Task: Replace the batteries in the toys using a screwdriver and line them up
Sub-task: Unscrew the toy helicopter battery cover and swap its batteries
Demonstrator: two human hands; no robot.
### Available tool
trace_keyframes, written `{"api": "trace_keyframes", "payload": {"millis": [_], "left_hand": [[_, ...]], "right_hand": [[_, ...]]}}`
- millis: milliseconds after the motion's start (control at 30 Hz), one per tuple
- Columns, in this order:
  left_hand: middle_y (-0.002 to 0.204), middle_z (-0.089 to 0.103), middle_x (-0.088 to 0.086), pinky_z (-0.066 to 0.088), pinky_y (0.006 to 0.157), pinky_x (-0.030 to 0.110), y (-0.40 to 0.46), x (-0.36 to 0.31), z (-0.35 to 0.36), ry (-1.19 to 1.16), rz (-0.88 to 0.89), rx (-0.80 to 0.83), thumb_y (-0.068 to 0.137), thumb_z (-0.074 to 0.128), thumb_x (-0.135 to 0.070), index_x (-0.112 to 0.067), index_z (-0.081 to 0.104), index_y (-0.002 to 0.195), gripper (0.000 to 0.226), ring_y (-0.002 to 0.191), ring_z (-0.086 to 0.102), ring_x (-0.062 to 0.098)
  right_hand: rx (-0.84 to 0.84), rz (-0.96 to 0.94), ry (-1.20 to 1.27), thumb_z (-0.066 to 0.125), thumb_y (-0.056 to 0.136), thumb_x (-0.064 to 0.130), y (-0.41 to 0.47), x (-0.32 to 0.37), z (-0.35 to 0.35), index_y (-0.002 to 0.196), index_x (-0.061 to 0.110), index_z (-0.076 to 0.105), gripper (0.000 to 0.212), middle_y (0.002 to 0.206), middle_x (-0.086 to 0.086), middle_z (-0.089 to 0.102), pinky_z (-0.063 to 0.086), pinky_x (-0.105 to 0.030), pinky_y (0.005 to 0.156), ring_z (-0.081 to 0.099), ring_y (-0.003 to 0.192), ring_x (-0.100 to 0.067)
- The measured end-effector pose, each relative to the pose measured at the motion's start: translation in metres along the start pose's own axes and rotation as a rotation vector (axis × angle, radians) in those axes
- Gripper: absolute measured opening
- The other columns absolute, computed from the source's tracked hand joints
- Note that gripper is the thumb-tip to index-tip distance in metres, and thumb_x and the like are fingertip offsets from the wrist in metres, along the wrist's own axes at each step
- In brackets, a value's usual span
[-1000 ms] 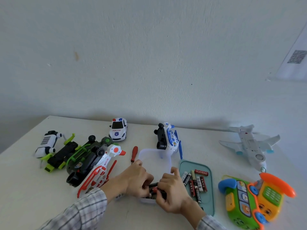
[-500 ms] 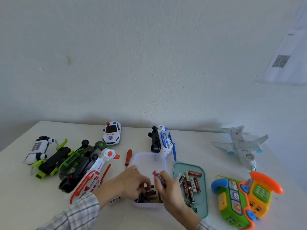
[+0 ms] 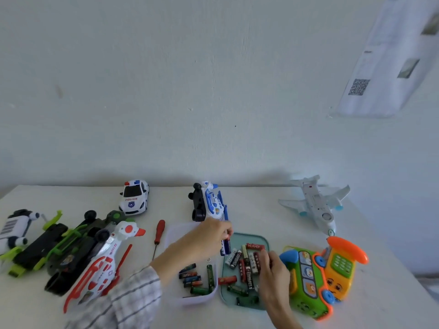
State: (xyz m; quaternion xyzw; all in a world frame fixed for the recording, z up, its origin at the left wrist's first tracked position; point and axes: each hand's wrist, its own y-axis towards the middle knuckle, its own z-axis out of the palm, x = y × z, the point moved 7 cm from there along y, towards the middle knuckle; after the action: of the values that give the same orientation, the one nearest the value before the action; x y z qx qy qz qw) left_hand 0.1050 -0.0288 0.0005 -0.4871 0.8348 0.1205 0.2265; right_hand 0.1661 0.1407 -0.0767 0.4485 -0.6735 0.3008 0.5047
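Two hands are busy over the battery containers at the front of the bench (image 3: 237,200). Left hand (image 3: 204,241) reaches across the clear tub (image 3: 190,300), fingers curled round what looks like a pair of dark blue batteries (image 3: 225,246), held upright just above the gap between tub and teal tray (image 3: 263,241). Right hand (image 3: 273,271) comes in low from the near edge, fingertips down among the loose cells in that tray; whether it pinches one or only touches them I cannot tell.

Sorting seems to be the logic: one heap of batteries (image 3: 192,279) in the tub, another in the tray, probably used apart from fresh, though which is which is not clear. Red-handled screwdriver (image 3: 158,233) lies idle just left of the tub, within easy reach.

Toys wait around them. Blue-and-white toy (image 3: 209,203) lies on its side behind the tub, underside exposed, likely the one being serviced. Police car (image 3: 134,197) stands upright further back. Red-and-white helicopter (image 3: 104,262) and green-black vehicle (image 3: 71,243) lie tipped at left, white plane (image 3: 316,203) and phone toy (image 3: 318,276) at right. No row formed yet.
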Motion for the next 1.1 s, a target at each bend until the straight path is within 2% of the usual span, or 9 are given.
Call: {"api": "trace_keyframes", "payload": {"millis": [167,267,400,533,633,767,867,1000,1100], "left_hand": [[0.102,0.062,0.012,0.050,0.074,0.036,0.053,-0.015,0.031,0.176,-0.039,0.093,0.091,0.039,0.009,-0.008,0.059,0.105,0.030,0.085,0.060,0.024],[0.102,0.060,0.012,0.049,0.073,0.037,0.067,-0.011,0.044,0.273,-0.085,0.115,0.089,0.039,0.010,-0.007,0.061,0.103,0.031,0.086,0.062,0.028],[0.111,0.059,0.015,0.043,0.069,0.035,0.070,-0.008,0.056,0.316,-0.125,0.182,0.090,0.042,0.005,-0.005,0.060,0.114,0.032,0.091,0.061,0.030],[0.138,0.041,0.012,0.048,0.091,0.041,0.046,-0.012,0.048,0.287,-0.015,0.197,0.089,0.038,0.013,-0.021,0.040,0.144,0.065,0.112,0.055,0.030],[0.151,0.029,0.002,0.039,0.103,0.026,0.010,-0.014,0.022,0.122,0.068,0.085,0.094,0.038,0.010,-0.024,0.041,0.144,0.061,0.129,0.045,0.020],[0.133,0.048,-0.005,0.031,0.093,0.004,-0.044,0.015,-0.002,0.049,0.038,0.033,0.099,0.041,-0.003,-0.023,0.048,0.138,0.044,0.115,0.048,0.002],[0.134,0.048,-0.007,0.038,0.099,0.016,-0.064,0.045,0.009,0.087,-0.091,0.181,0.099,0.045,-0.009,-0.030,0.036,0.144,0.051,0.118,0.048,0.003],[0.138,0.040,-0.012,0.044,0.098,0.033,-0.069,0.056,0.029,0.126,-0.138,0.353,0.090,0.057,-0.014,-0.036,0.038,0.142,0.060,0.117,0.050,0.010],[0.135,0.039,-0.008,0.047,0.094,0.034,-0.069,0.060,0.037,0.167,-0.178,0.378,0.084,0.058,-0.007,-0.033,0.042,0.140,0.064,0.115,0.050,0.014]], "right_hand": [[-0.055,-0.134,-0.005,0.056,0.094,0.015,-0.003,-0.007,-0.001,0.062,0.022,0.049,0.033,0.056,0.004,0.048,0.037,-0.024,0.052,0.042,0.052,-0.006],[-0.041,-0.272,-0.118,0.063,0.089,0.012,-0.010,-0.002,-0.002,0.071,0.022,0.055,0.022,0.072,0.007,0.054,0.038,-0.009,0.061,0.053,0.074,-0.004],[-0.034,-0.318,-0.212,0.069,0.078,0.023,-0.014,-0.013,-0.004,0.076,0.013,0.064,0.012,0.088,0.008,0.058,0.038,-0.003,0.073,0.052,0.083,-0.006],[0.025,-0.262,-0.241,0.077,0.077,0.014,-0.013,-0.020,0.000,0.075,0.012,0.063,0.014,0.095,0.006,0.057,0.039,-0.004,0.075,0.056,0.085,-0.009],[0.003,-0.246,-0.208,0.077,0.076,0.009,-0.012,-0.018,-0.004,0.075,0.013,0.060,0.017,0.092,0.005,0.057,0.038,-0.004,0.070,0.055,0.083,-0.008],[0.006,-0.228,-0.156,0.073,0.080,0.009,-0.012,-0.014,-0.006,0.091,0.022,0.058,0.023,0.089,0.010,0.058,0.039,-0.004,0.070,0.055,0.086,-0.001],[0.006,-0.271,-0.178,0.076,0.079,0.011,-0.013,-0.011,-0.005,0.089,0.021,0.060,0.021,0.091,0.011,0.057,0.036,-0.002,0.074,0.054,0.088,-0.003],[-0.060,-0.328,-0.271,0.075,0.080,0.016,-0.016,-0.009,-0.006,0.089,0.010,0.068,0.013,0.100,0.003,0.058,0.035,-0.012,0.083,0.056,0.095,-0.018],[-0.114,-0.512,-0.334,0.060,0.082,0.033,-0.029,0.004,-0.007,0.082,0.008,0.071,0.028,0.108,-0.010,0.061,0.032,-0.016,0.095,0.052,0.106,-0.025]]}}
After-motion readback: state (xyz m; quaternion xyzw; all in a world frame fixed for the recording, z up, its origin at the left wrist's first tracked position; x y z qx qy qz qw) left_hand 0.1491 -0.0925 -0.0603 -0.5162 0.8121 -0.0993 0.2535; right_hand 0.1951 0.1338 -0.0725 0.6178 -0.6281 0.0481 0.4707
